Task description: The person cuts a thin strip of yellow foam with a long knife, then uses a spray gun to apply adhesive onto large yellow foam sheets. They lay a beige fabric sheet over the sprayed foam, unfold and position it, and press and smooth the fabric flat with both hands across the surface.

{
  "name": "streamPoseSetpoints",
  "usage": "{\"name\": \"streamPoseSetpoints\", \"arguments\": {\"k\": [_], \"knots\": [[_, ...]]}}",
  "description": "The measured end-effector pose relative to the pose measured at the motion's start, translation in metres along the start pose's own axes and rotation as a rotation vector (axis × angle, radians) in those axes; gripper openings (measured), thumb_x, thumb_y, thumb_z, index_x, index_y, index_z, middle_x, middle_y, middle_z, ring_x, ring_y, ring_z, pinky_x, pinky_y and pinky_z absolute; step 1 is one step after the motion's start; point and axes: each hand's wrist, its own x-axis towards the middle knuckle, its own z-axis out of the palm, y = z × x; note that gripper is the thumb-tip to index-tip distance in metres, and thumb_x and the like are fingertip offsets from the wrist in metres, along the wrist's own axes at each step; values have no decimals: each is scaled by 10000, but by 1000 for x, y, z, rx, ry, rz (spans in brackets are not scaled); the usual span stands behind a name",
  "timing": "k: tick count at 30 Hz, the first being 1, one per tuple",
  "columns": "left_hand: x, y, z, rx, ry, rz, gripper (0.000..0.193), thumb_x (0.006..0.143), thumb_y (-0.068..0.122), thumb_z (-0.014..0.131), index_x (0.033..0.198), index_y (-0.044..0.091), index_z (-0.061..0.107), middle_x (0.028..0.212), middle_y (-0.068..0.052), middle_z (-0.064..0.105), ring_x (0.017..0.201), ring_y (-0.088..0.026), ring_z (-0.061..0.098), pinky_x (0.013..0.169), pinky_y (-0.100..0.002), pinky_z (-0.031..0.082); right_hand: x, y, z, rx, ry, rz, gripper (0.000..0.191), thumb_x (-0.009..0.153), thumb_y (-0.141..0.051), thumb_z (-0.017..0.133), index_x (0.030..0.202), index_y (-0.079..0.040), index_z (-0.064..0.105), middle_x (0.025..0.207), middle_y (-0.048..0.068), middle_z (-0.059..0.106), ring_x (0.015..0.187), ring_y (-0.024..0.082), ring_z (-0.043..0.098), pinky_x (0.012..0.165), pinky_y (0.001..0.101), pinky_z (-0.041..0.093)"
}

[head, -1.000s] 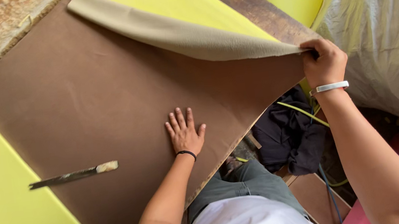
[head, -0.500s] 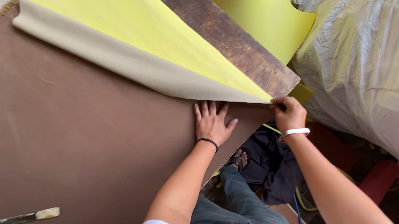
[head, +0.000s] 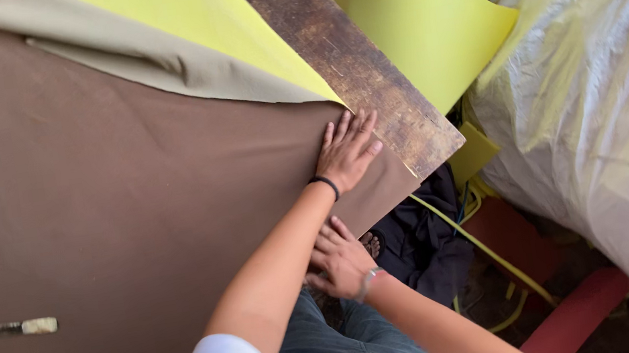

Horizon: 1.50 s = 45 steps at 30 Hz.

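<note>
My left fingers [head: 356, 126] lie spread and flat, gripping nothing, pressing the brown sheet [head: 133, 216] near its corner, right beside the tip of the folded-back yellow-and-beige sheet [head: 176, 49]. A second ago my right hand [head: 342, 262] pinched that folded corner out at the edge; now it has let go and dropped below the bench [head: 367, 80], fingers loosely open and empty, under my left forearm. So the fold rests on its own. My left arm reaches forward, wrist straight, palm down. A knife [head: 3, 329] lies far left on the brown sheet.
</note>
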Motion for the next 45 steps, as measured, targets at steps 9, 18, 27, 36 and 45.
{"name": "streamPoseSetpoints", "arguments": {"k": [9,18,27,36,45], "knots": [[-163,-78,-76,437,206,-485,805,949,494,566,1605,122,286,1679,-204,208,1544,-393,182,1241,-550,117,48,99,-32,-344,-36,524,884,940,-689,418,1607,-130,263,1689,143,191,1566,310,129,1228,527,83],[-116,-160,-146,479,314,-905,851,930,617,508,1616,197,229,1681,-224,125,1536,-443,89,1211,-616,34,60,91,-23,-408,-17,525,906,912,-683,422,1596,-110,261,1676,141,184,1558,297,111,1215,518,83],[43,-122,-147,432,-145,-540,747,988,704,398,1589,263,362,1699,-188,200,1580,-417,124,1269,-639,4,60,99,-14,-449,-29,529,893,907,-671,416,1575,-95,276,1664,159,198,1545,320,136,1208,532,90],[117,-132,-116,374,-28,-200,765,951,714,398,1592,331,230,1689,-124,158,1554,-358,93,1217,-618,24,117,56,-12,-437,-23,506,884,824,-639,512,1508,-99,366,1598,168,303,1512,365,181,1193,570,113],[-25,-219,-193,131,361,-165,618,945,398,634,1488,135,499,1560,-159,488,1501,-386,378,1247,-547,254,303,98,13,-529,-94,375,858,917,-681,418,1601,-187,265,1678,104,205,1538,297,151,1222,537,63]]}}
